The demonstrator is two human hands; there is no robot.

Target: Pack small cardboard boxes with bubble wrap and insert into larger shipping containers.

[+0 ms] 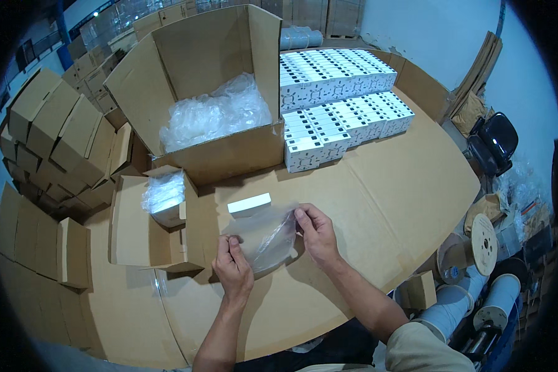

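Note:
A translucent plastic bag (pixel 268 239) is stretched between my two hands above the cardboard-covered table. My left hand (pixel 232 266) pinches its left edge between thumb and fingers. At the upper right corner of the bag, my right hand (pixel 317 233) is closed in a similar pinch. Just beyond the bag lies a small white box (pixel 249 204), its near side partly covered by the plastic. To the left stands an open small carton (pixel 189 248) with plastic-wrapped packs (pixel 165 193) in its far part.
A large open carton (pixel 220 155) holds a heap of clear plastic bags (pixel 214 118). Right of it, white patterned boxes (pixel 316 152) are stacked in rows. Empty brown cartons (pixel 68 133) pile up at the left. Spools (pixel 483 243) and a black chair (pixel 495 139) stand beyond the table's right edge.

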